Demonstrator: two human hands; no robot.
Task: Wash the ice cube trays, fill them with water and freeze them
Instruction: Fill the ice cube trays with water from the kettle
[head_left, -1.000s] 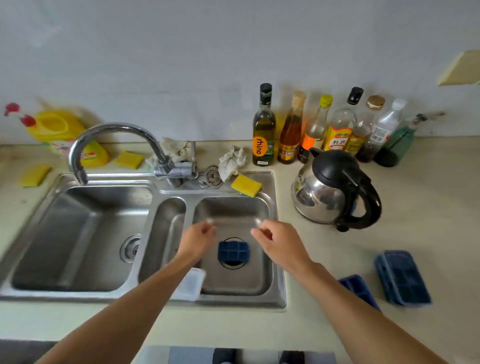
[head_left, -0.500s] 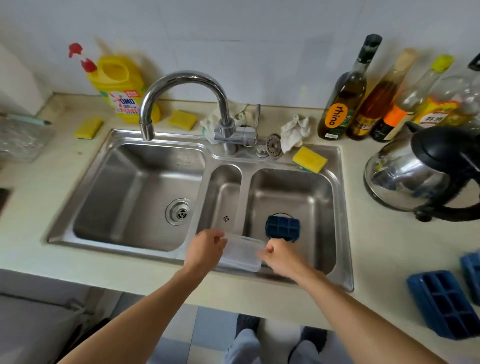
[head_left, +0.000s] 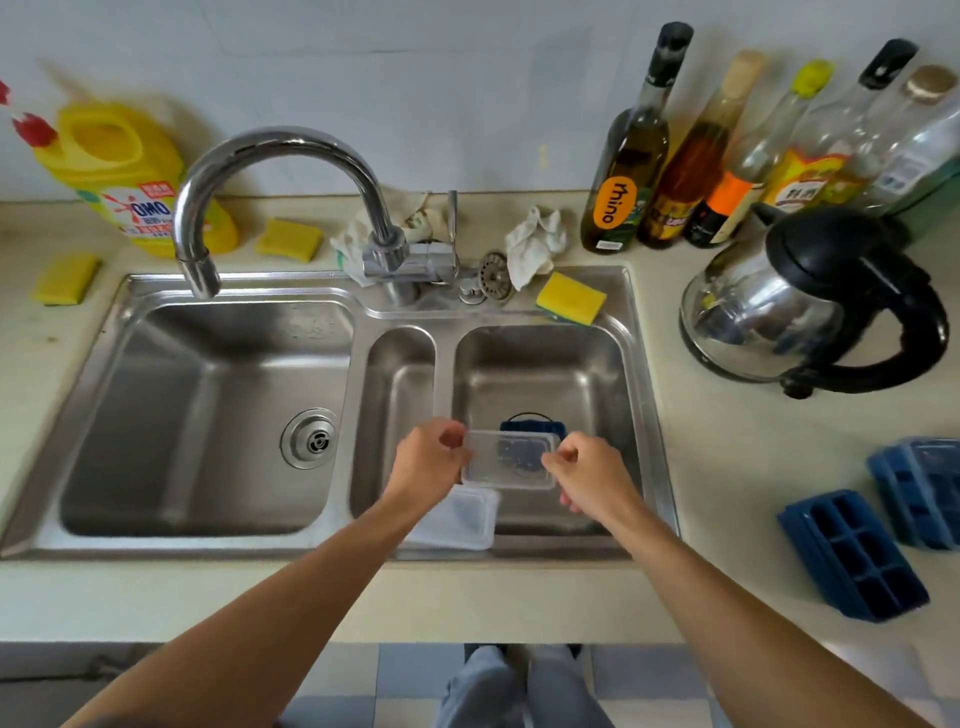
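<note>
Two grips are engaged on one item: the left grip (head_left: 426, 457) and the right grip (head_left: 587, 473) each pinch a short end of a clear rectangular plastic lid (head_left: 511, 460), fingers and thumb closed on its edges, and hold it roughly level over the small right-hand basin (head_left: 540, 364) of the steel sink. Directly beneath, seen partly through the lid, a dark blue ice cube tray (head_left: 530, 425) lies on the basin floor at the drain. A second clear plastic lid (head_left: 462, 519) rests at the near edge of the sink, partly under the left forearm. Two further dark blue ice cube trays (head_left: 852, 551) (head_left: 919, 488) sit on the counter (head_left: 727, 467) to the right, near each other. A yellow sponge (head_left: 571, 297) lies on the sink's back rim. The curved chrome tap (head_left: 280, 150) points into the large left basin; no water is seen running. Assessment: the task is at the washing stage, with filling and freezing outstanding. The next move calls for water on and either swinging the spout rightward or carrying the pieces beneath it.
</note>
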